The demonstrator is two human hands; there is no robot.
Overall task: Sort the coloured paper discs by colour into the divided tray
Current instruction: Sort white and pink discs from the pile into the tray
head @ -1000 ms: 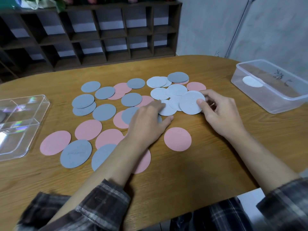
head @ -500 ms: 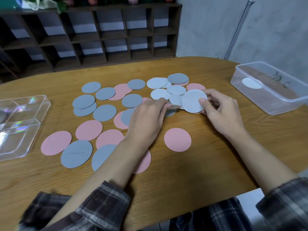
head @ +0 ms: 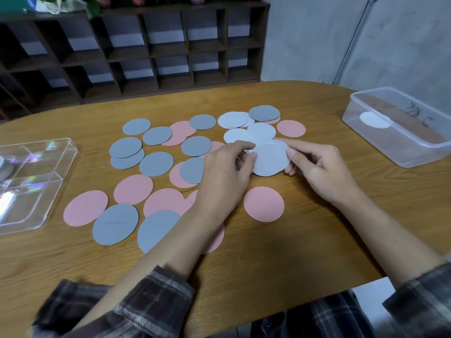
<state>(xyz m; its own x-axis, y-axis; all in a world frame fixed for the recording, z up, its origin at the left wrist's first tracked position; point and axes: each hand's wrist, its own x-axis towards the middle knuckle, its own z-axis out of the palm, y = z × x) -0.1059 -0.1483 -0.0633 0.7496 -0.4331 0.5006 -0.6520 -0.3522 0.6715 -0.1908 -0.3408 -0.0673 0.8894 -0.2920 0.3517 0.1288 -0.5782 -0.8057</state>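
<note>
Grey, pink and white paper discs lie scattered over the wooden table (head: 317, 240). A stack of white discs (head: 269, 158) is held just above the table between both hands. My right hand (head: 317, 167) pinches its right edge. My left hand (head: 224, 176) grips its left edge with thumb and fingers. More white discs (head: 261, 130) lie just behind the stack. A lone pink disc (head: 264, 204) sits in front of my hands. The divided clear tray (head: 56, 181) is at the far left, with grey discs (head: 5, 167) in one compartment.
A clear plastic box (head: 400, 145) at the right holds one white disc (head: 373, 120). A dark cubby shelf (head: 146, 50) stands beyond the table's far edge. Grey discs (head: 127, 147) and pink discs (head: 85, 211) cover the table's left middle.
My left hand lifted off the table discs and brought a white disc up to the stack in my right hand. Both hands now hold the stack together.
</note>
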